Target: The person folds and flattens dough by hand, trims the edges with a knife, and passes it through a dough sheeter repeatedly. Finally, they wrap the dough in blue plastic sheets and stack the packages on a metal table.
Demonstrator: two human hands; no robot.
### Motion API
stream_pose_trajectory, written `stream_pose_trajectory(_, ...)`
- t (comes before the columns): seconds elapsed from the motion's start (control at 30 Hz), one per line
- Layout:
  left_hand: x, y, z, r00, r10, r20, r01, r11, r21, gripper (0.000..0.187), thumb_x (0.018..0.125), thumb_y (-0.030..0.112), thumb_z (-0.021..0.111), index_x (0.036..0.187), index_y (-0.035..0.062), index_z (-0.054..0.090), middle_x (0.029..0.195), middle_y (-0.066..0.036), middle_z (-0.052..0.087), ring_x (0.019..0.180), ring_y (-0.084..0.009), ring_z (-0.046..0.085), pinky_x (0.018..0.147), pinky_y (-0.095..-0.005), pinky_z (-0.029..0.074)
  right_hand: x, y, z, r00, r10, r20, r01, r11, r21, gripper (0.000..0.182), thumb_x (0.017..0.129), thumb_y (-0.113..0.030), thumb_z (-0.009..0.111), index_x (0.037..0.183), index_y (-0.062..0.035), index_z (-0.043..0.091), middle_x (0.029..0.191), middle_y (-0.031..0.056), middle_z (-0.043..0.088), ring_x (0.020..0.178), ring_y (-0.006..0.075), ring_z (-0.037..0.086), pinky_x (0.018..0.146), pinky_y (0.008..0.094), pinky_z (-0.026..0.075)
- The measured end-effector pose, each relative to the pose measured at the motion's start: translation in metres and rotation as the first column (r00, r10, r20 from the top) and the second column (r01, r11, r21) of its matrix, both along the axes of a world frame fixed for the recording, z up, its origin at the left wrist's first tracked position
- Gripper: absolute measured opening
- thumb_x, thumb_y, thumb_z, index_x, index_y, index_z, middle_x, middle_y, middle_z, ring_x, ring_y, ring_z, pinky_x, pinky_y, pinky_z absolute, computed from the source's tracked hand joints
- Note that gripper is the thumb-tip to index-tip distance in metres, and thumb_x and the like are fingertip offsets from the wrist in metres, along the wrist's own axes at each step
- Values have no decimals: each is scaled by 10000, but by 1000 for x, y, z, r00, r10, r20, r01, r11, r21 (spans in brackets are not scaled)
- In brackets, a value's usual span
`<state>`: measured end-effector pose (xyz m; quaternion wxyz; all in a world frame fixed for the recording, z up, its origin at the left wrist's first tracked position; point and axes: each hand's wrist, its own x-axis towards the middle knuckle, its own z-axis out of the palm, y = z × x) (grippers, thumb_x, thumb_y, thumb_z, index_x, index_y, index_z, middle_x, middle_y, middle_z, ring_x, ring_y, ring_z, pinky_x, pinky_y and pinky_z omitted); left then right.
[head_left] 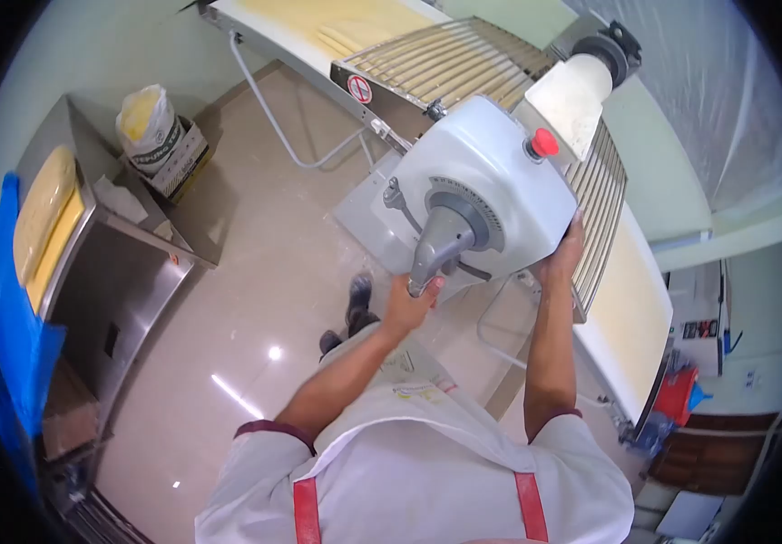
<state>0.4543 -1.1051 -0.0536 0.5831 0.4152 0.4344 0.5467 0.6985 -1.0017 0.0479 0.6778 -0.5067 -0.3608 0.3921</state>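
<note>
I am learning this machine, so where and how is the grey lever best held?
The grey lever is probably best gripped at its outer end, from the near side: it slants out from the round dial towards the apron, where the left hand holds it.

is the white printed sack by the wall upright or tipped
Upright: the white printed sack stands with its yellow-showing end up, lettering lower down.

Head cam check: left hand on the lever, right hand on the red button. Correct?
Not quite: the right hand isn't on the red button. The head view shows it at the lower side edge of the housing, apart from the button. The left hand is on the lever, as you said.
</note>
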Motion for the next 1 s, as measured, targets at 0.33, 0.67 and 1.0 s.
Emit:
stream_pose_trajectory(0.33,37,-14,0,766,75,638,5,992,-124,461,863,446,663,966,-1,614,710,-66,615,658,-172,635,615,-318,513,-1,-2,2,986,-55,156,56,998,-1,461,1010,-354,414,1280,11,498,1249,97,562,1157,192,520,993,319,391)
stream_pose_trajectory(0.67,36,-24,8,897,337,287,-275,932,-236,417,876,485,614,844,73,555,662,-61,582,590,-175,619,518,-311,531,-16,-1,91,211,-21,977,-761,624,177,377,844,-90,574,1201,27,551,1264,204,545,1183,355,515,1009,439,390)
stream_pose_trajectory(1.0,48,-24,17,897,339,285,-309,940,-147,457,908,522,519,803,78,505,629,-37,510,568,-173,525,567,-318,471,-72,47,101,50,48,998,-836,548,16,454,861,-117,507,1263,89,456,1364,257,442,1312,371,390,1113,445,281)
